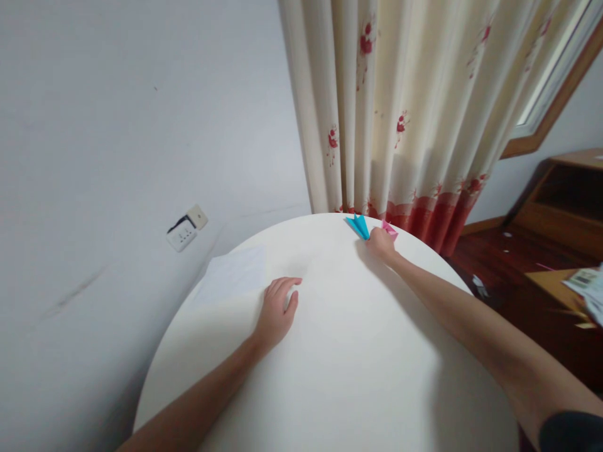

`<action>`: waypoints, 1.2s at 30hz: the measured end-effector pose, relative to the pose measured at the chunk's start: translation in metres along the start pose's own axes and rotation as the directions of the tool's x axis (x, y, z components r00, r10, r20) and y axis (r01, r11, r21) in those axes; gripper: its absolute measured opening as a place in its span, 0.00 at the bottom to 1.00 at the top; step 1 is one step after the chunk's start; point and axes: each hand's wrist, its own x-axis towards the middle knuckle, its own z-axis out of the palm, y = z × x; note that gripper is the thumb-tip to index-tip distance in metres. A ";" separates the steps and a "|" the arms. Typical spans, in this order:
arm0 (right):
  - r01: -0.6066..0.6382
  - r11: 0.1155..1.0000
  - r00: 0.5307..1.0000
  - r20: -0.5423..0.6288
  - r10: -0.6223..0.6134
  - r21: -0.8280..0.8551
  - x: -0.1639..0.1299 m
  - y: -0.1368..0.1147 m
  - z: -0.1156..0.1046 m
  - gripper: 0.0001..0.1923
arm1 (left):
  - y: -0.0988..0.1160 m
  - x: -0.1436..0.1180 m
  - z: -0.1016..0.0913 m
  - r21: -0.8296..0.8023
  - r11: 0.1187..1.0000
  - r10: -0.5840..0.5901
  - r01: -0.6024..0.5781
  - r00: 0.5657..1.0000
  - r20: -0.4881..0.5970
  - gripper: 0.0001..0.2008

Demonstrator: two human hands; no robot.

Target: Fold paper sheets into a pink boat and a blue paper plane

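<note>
Paper folded into small bright shapes lies at the far edge of a round white surface point(358, 351), where a person stretches the right hand point(380, 243) to reach it. That hand is curled closed over a pink paper figure point(390, 230), apparently pinching it, though the fingers hide the exact grip. Just beside it, touching or nearly touching the knuckles, sits a blue paper figure point(358, 226), pointed like a dart and resting free. The long reach seems forced by where the two pieces lie, close to the rim nearest a cream curtain point(414, 107) printed with red flowers. The left hand point(277, 307) rests flat and open, palm down, fingers slightly spread, seemingly steadying the body during the stretch; it holds nothing. Its fingertips lie just beside a plain white sheet point(234, 271) lying flat toward the left rim. A wall socket point(186, 230) hangs on the grey wall behind, and wooden furniture point(560, 207) stands at right, well apart from the hands.
</note>
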 end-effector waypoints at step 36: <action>0.387 0.922 0.910 0.157 -0.382 0.005 -0.134 -0.048 0.003 0.12 | -0.002 -0.005 0.010 -0.067 0.997 -0.018 0.030 0.984 0.177 0.11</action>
